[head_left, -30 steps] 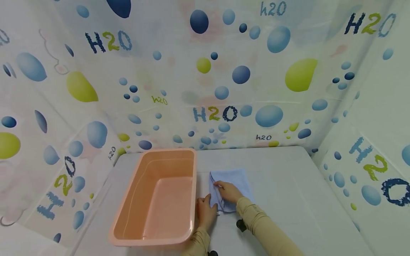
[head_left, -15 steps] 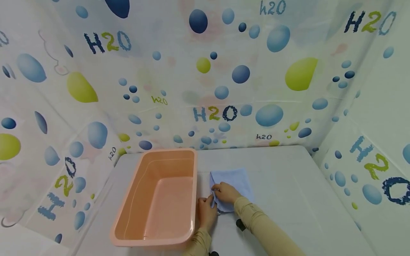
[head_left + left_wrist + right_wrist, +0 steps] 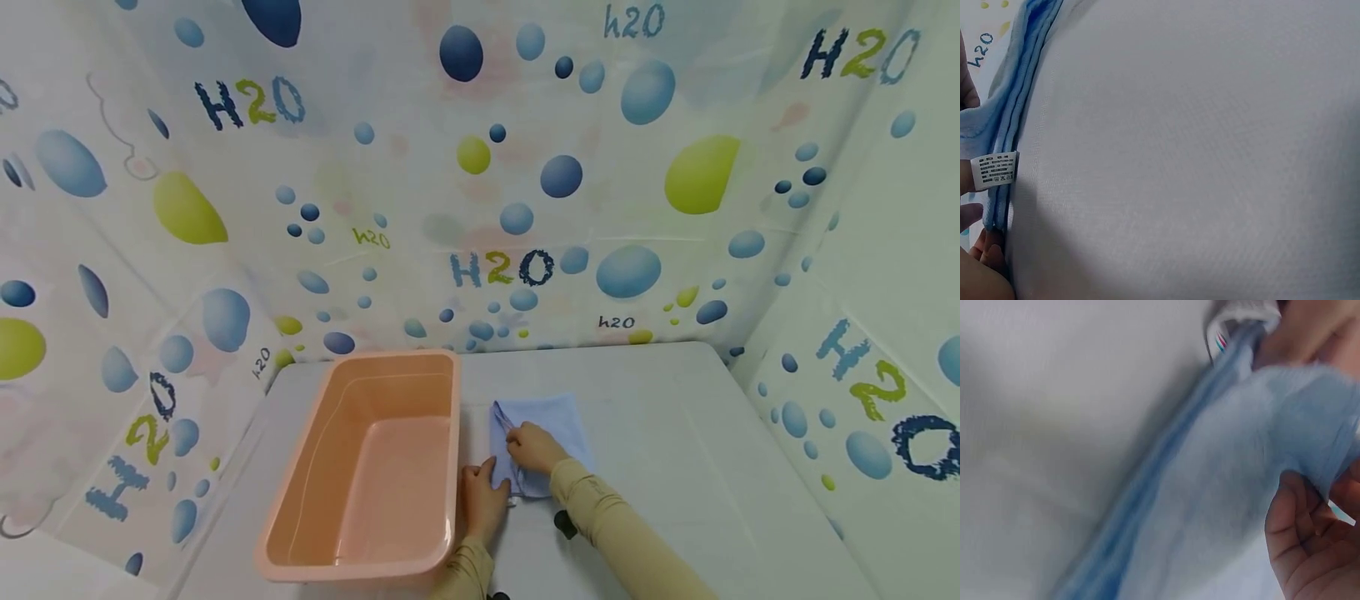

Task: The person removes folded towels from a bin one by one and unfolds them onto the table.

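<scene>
A folded light blue towel [image 3: 558, 417] lies on the table to the right of the basin. My right hand [image 3: 536, 450] pinches a top layer near the towel's left edge; the right wrist view shows the thumb and fingers [image 3: 1288, 515] gripping the raised cloth. At the near left corner, my left hand [image 3: 483, 500] holds the towel's edge between thumb and fingers. Stacked layers run along that edge in the left wrist view, where a white printed care label [image 3: 994, 170] sticks out beside the left fingers [image 3: 991, 250].
A peach plastic basin [image 3: 453, 467] stands close against the left hand's outer side. White covering spreads over the table [image 3: 675, 467]. Behind and at both sides hang white sheets [image 3: 420, 183] printed with bubbles and "H2O".
My right hand drew in toward the left hand at the towel's edge, then shifted slightly away and right with its fingers curled on the top layer. The left hand has barely moved.
</scene>
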A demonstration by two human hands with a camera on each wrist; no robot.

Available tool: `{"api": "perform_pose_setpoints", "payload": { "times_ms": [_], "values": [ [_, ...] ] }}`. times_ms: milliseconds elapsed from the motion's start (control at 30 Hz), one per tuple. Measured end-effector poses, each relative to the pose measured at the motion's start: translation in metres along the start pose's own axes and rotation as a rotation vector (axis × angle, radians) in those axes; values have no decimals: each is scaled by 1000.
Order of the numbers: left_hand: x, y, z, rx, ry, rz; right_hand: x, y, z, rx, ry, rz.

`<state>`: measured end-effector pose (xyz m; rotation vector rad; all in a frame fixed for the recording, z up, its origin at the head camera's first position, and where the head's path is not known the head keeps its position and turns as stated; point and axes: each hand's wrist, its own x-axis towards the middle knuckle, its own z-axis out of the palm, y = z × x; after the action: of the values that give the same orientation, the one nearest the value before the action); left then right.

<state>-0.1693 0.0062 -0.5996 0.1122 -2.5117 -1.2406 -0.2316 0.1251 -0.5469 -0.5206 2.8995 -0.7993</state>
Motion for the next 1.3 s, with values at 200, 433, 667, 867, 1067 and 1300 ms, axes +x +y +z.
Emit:
{"api": "perform_pose_setpoints", "payload": {
  "times_ms": [200,433,667,867,1067,1300],
  "values": [
    [2,-3,4,-35,-16,-41,-7,9,-29,16,6,-9],
    [4,-3,5,-38,-44,-72,-18,31,-64,51,31,21],
    [4,-2,5,-35,-66,-100,-33,59,-92,41,96,51],
    [4,1,2,-26,-79,-105,-48,79,-108,30,153,64],
    [3,4,0,-27,-86,-106,-62,100,-112,14,213,101],
    [1,5,0,-20,-56,-92,-76,120,-117,1,236,154]
  ]
}}
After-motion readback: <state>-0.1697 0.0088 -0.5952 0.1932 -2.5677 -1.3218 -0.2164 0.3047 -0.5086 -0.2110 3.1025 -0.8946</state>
